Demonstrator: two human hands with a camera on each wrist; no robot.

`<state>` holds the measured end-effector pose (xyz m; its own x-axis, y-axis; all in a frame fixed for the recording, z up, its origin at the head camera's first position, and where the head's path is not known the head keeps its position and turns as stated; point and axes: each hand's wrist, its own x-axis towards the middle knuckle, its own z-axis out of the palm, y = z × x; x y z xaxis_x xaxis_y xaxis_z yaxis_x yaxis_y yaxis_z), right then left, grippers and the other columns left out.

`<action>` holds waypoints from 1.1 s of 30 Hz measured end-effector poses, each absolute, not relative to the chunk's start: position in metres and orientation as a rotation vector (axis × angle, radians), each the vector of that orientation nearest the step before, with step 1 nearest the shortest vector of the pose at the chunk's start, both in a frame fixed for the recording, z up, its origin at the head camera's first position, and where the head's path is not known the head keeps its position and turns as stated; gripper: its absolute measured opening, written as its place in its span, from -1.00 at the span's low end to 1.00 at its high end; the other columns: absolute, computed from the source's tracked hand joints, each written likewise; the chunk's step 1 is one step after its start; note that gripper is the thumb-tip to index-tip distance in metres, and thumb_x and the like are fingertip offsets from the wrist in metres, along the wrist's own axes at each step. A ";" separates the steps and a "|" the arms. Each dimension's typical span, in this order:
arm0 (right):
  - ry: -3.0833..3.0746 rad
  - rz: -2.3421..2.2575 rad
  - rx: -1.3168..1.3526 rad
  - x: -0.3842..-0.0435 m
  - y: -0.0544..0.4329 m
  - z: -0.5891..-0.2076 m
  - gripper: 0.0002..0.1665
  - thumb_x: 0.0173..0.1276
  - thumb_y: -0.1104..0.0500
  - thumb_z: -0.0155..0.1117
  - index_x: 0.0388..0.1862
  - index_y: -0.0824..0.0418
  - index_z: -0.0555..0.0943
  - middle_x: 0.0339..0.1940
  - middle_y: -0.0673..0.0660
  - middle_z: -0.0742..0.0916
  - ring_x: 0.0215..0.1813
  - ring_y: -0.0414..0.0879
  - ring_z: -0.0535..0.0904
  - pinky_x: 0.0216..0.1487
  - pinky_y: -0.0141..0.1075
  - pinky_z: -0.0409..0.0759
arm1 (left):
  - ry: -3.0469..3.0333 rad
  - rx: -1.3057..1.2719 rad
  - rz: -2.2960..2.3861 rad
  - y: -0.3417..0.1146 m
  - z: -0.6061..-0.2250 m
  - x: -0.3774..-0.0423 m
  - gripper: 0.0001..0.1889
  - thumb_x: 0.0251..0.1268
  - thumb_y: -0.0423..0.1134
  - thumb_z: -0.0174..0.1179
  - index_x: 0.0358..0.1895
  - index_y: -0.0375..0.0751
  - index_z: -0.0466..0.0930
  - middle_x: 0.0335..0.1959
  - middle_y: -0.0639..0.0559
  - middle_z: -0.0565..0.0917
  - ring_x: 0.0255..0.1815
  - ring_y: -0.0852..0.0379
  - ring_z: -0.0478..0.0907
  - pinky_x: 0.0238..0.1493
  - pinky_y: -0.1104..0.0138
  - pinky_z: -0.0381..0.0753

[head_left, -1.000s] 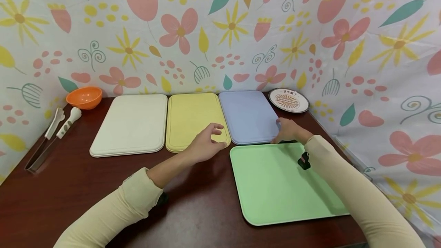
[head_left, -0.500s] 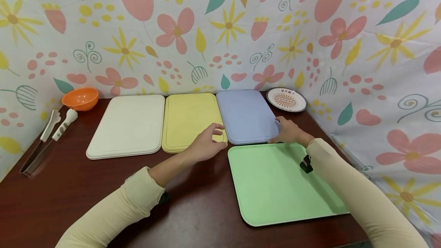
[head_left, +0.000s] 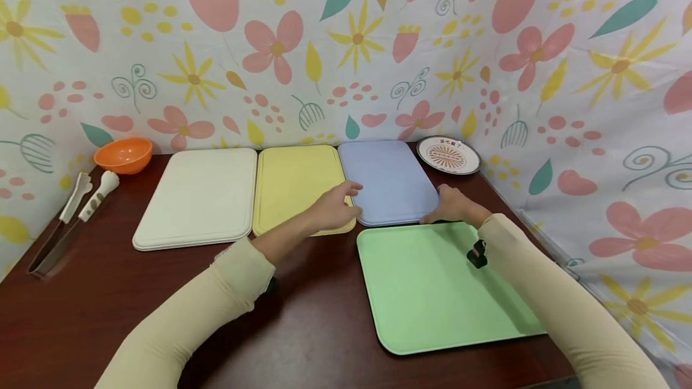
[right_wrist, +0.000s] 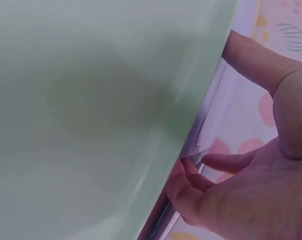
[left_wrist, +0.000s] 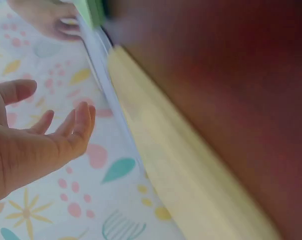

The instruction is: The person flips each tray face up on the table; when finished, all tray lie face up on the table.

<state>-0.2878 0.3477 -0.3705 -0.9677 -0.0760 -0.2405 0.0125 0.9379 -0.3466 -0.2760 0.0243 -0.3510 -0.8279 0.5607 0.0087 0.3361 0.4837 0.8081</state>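
Observation:
A blue cutting board (head_left: 386, 182) lies flat at the back of the table. My right hand (head_left: 456, 204) grips its front right corner, thumb at the front edge and fingers at the right side. In the right wrist view the blue board (right_wrist: 210, 112) shows as a strip between that hand (right_wrist: 255, 175) and the green tray (right_wrist: 81, 100). My left hand (head_left: 335, 206) hovers with loosely bent, parted fingers over the right front corner of the yellow board (head_left: 294, 182), its fingertips reaching the blue board's left edge. Nothing is in the left hand (left_wrist: 46, 135).
A green tray (head_left: 449, 293) lies in front of the blue board, under my right forearm. Left of the yellow board is a white board (head_left: 200, 197). An orange bowl (head_left: 124, 155) and tongs (head_left: 70, 215) are at far left. A patterned plate (head_left: 449, 155) stands back right, near the flowered cloth (head_left: 346, 47).
My left hand has moved right and slightly forward, from over the yellow board towards the blue board's left edge. My right hand stays at the blue board's corner. The head view has shifted slightly.

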 end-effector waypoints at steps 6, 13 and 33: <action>2.851 -0.496 -0.056 -0.287 0.353 -0.372 0.35 0.06 -0.20 0.57 0.44 0.64 0.06 0.41 0.62 0.27 0.43 0.44 0.19 0.37 0.19 0.26 | 2.458 0.851 1.111 0.034 -0.338 -0.323 -0.49 0.43 -0.32 -0.01 0.42 -0.29 0.28 0.38 -0.25 0.41 0.43 -0.17 0.30 0.31 0.10 0.39; 2.871 -0.624 -0.143 -0.286 0.359 -0.375 0.19 0.09 -0.08 0.59 0.45 0.54 0.17 0.40 0.52 0.36 0.42 0.35 0.25 0.37 0.16 0.28 | 2.436 0.871 1.127 0.037 -0.336 -0.366 -0.49 0.49 -0.24 0.06 0.43 -0.29 0.26 0.40 -0.25 0.38 0.44 -0.20 0.28 0.35 0.09 0.35; 2.850 -0.652 0.006 -0.283 0.356 -0.377 0.22 0.06 -0.11 0.60 0.41 0.59 0.19 0.36 0.53 0.39 0.38 0.35 0.32 0.34 0.12 0.35 | 2.572 0.869 0.871 0.039 -0.349 -0.465 -0.46 0.49 -0.34 -0.25 0.47 -0.47 0.12 0.49 -0.31 0.22 0.53 -0.17 0.08 0.50 0.10 0.08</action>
